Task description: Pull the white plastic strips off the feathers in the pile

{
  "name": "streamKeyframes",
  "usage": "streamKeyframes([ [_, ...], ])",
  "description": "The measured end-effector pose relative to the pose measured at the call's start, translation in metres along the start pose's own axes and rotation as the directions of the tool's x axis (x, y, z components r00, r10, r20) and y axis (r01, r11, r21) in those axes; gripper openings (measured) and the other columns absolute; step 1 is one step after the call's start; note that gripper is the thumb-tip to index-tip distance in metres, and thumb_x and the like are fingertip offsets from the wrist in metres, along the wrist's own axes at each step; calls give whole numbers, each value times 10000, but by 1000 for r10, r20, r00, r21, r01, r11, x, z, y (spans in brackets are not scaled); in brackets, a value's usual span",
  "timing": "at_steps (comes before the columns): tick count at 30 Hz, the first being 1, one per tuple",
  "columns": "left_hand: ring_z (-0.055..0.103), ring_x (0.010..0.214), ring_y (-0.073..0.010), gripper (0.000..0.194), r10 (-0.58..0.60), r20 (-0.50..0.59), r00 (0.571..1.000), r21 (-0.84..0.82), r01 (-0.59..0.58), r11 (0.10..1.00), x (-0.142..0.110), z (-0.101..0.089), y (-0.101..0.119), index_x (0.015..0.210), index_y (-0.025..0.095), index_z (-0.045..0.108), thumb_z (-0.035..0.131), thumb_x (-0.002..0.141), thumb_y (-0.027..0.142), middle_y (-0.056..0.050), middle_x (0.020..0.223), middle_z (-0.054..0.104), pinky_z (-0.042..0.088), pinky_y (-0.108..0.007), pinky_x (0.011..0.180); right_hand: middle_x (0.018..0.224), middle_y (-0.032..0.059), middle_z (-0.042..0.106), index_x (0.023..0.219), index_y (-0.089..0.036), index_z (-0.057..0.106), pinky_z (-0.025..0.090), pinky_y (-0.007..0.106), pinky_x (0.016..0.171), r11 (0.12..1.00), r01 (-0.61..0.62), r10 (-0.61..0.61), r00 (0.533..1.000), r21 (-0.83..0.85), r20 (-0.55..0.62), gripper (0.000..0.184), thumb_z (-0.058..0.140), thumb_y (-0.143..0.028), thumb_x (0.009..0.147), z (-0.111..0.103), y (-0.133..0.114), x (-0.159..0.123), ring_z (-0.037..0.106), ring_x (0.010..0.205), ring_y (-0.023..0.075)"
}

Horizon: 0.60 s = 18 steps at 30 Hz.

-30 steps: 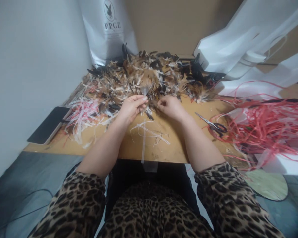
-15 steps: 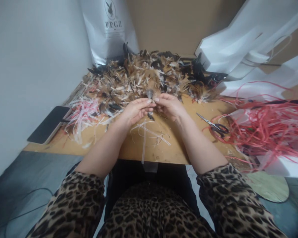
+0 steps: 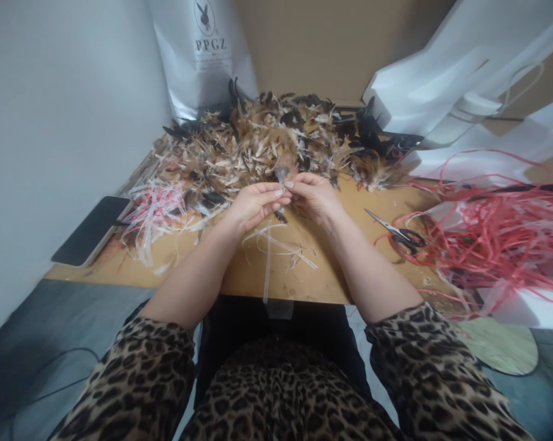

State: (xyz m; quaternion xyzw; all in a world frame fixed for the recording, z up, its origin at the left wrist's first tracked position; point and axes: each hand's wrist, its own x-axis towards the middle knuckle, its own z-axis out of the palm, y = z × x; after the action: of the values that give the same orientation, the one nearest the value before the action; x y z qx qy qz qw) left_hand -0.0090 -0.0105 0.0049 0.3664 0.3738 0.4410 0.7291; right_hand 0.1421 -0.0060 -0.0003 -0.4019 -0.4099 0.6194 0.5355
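Note:
Above the table's middle, my left hand (image 3: 260, 205) and my right hand (image 3: 313, 197) meet at the fingertips. Both pinch the base of a small feather (image 3: 283, 174), greyish with brown fluff, its tip pointing away from me. The quill end is mostly covered by my fingers. Right behind it spreads a big pile of brown, black and cream feathers (image 3: 253, 138), so the held feather's outline partly blends in. Thin clear strips (image 3: 285, 248) lie on the wood below my hands, one hanging over the front edge.
Scissors (image 3: 395, 230) with dark handles lie right of my right forearm, beside a tangle of red strands (image 3: 501, 236). At the left are a phone (image 3: 91, 231) and a bundle of white and pink strips (image 3: 154, 211). A white printed bag (image 3: 207, 67) stands behind the pile.
Both hands stay almost in place, still pinching the feather. The feather's tip has shifted very slightly to the right; the fingers have moved only a little.

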Motion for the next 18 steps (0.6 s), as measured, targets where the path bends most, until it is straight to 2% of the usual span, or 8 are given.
streamKeyframes([
  [5, 697, 651, -81, 85, -3, 0, 1000, 24, 3, 1000, -1, 0, -1, 856, 52, 694, 632, 807, 21, -93, 788, 735, 511, -111, 567, 496, -56, 542, 637, -196, 581, 409, 225, 486, 1000, -17, 17, 1000, -6, 4, 355, 876, -326, 488, -1, 0, -1, 538, 496, 99],
  [13, 662, 568, -56, 62, 18, 3, 1000, 87, -18, 996, 1, -2, -2, 806, 53, 685, 626, 823, 47, -72, 715, 722, 490, -107, 526, 547, -40, 607, 671, -184, 623, 464, 252, 541, 997, 52, -50, 998, -65, 33, 342, 874, -341, 499, -1, 1, -1, 562, 512, 101],
  [18, 686, 605, -88, 61, 9, -27, 1000, 152, -5, 988, -2, -1, -2, 855, 75, 670, 678, 802, 105, -82, 768, 738, 496, -135, 521, 516, -53, 574, 659, -178, 614, 423, 233, 498, 999, 45, -45, 999, -10, 9, 369, 887, -342, 472, 0, -3, -2, 515, 479, 81],
])
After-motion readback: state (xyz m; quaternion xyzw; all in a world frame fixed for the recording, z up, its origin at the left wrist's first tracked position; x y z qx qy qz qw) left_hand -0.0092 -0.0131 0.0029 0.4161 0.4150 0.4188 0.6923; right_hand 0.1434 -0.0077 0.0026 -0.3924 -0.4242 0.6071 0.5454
